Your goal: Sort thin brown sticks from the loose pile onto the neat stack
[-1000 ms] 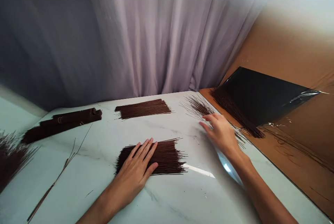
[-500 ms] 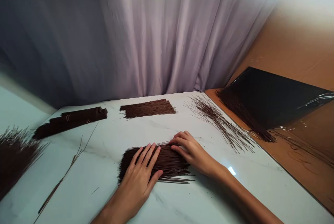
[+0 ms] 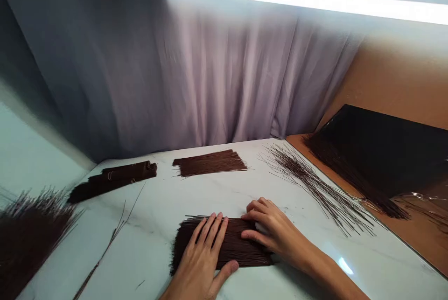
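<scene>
Dark brown thin stick pile [image 3: 224, 246] under both hands. White marble-veined glossy tabletop [image 3: 168, 206], faint grey veins. Pale lilac-grey pleated curtain [image 3: 217, 85]. Orange-brown flat board [image 3: 413, 239]. Black glossy plastic sheet [image 3: 385, 141].

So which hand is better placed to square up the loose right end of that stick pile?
Probably the right hand: it curls against the right end of the stick pile, while the left hand lies flat on top.
</scene>
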{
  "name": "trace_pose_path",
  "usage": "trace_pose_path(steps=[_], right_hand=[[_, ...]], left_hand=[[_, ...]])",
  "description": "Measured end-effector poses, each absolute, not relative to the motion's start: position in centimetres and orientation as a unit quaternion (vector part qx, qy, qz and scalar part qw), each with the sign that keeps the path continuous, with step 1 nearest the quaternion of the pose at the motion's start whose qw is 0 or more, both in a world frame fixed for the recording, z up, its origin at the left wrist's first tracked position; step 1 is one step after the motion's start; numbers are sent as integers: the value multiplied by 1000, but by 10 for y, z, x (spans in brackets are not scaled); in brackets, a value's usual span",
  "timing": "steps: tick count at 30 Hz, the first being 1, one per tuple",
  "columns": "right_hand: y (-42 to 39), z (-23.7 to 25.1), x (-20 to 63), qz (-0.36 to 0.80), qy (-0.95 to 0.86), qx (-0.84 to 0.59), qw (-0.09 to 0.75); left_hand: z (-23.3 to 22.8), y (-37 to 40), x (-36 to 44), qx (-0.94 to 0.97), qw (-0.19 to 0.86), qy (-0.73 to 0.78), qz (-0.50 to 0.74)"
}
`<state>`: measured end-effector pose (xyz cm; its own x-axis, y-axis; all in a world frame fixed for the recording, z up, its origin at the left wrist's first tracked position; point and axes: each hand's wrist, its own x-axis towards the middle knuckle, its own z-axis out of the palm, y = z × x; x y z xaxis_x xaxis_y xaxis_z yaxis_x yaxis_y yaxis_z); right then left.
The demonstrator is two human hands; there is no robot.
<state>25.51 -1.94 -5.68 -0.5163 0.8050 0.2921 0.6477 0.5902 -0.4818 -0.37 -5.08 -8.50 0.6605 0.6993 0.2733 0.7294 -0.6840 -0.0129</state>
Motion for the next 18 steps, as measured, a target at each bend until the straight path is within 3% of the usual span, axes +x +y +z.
trace_pose_path(steps=[5, 10, 14, 18], right_hand=[[-22, -57, 249, 175, -864, -389, 268], [-19, -77, 242, 118, -866, -375, 309], [-16, -87, 238, 25, -877, -374, 301], [-19, -83, 237, -25, -887, -360, 289]], left_hand=[[-87, -48, -6, -910, 97, -372, -155], [-64, -26, -9, -893, 65, -402, -192], [-37, 48, -8, -852, 6, -494, -173], [-39, 129, -11, -823, 21, -538, -180]])
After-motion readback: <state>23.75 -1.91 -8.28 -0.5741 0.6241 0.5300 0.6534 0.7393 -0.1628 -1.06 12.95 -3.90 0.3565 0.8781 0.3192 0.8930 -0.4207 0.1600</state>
